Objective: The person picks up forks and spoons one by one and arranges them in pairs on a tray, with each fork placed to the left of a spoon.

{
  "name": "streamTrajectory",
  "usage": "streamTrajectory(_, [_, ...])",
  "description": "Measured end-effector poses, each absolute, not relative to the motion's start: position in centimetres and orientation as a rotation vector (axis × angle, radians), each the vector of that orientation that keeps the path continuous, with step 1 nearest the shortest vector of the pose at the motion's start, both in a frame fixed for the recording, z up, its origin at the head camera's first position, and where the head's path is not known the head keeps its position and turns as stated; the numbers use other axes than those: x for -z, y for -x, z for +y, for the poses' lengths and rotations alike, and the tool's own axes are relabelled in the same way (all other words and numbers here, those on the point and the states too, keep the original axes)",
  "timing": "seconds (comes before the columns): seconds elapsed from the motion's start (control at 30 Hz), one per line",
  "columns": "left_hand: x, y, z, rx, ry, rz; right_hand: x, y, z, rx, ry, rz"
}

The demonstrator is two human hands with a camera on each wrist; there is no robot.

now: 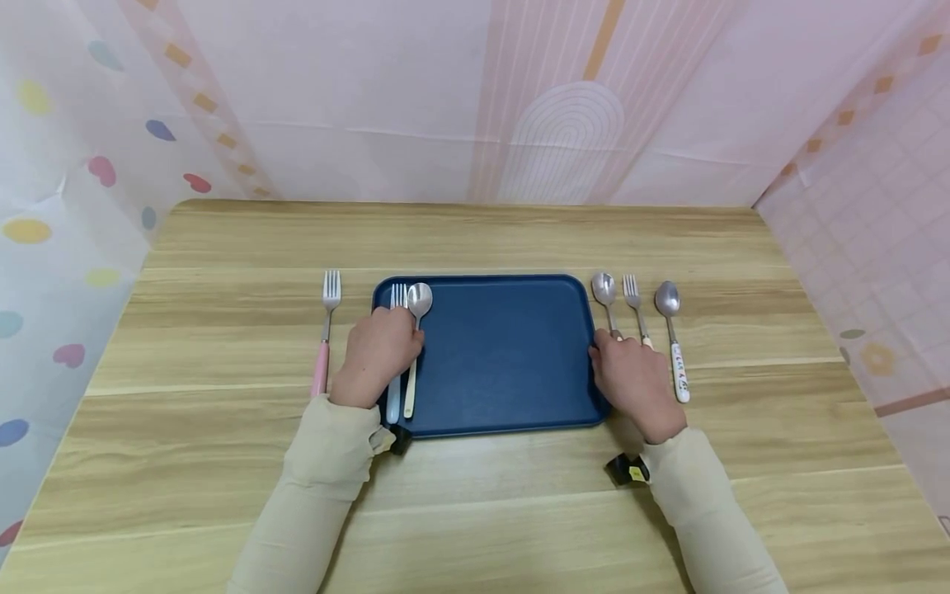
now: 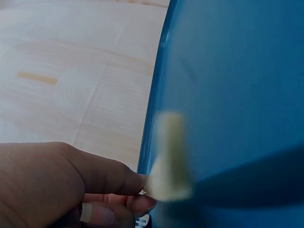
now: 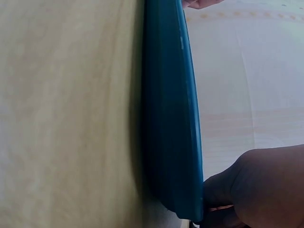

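Observation:
A dark blue tray [image 1: 505, 355] lies on the wooden table. Over its left side my left hand [image 1: 378, 351] pinches a spoon [image 1: 419, 299] with a cream handle; in the left wrist view that handle [image 2: 173, 156] points back toward the camera, blurred. Right beside the spoon is a fork [image 1: 393, 403] with a light blue handle, its middle hidden by the hand. My right hand [image 1: 634, 379] grips the tray's right rim, thumb over the edge. From the right wrist, the tray's side [image 3: 171, 109] shows with the fingers [image 3: 221, 194] at its corner.
Left of the tray lies a pink-handled fork [image 1: 322, 363]. To its right are a spoon [image 1: 604, 289], a fork [image 1: 632, 290] and a spoon with a patterned white handle [image 1: 679, 371]. A patterned curtain [image 1: 416, 99] hangs behind the table [image 1: 490, 511].

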State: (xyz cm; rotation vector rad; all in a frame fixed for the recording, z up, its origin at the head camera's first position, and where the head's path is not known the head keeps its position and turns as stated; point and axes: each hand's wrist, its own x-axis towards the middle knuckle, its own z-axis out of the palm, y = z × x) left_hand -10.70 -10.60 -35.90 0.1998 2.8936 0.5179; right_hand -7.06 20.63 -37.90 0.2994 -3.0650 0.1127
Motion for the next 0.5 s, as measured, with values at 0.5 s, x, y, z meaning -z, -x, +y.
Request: streamTrajectory(0.5, [36.05, 11.12, -10.28, -0.428, -0.186, 2.864, 37.83, 7.12, 20.60, -0.110, -0.307, -3.059])
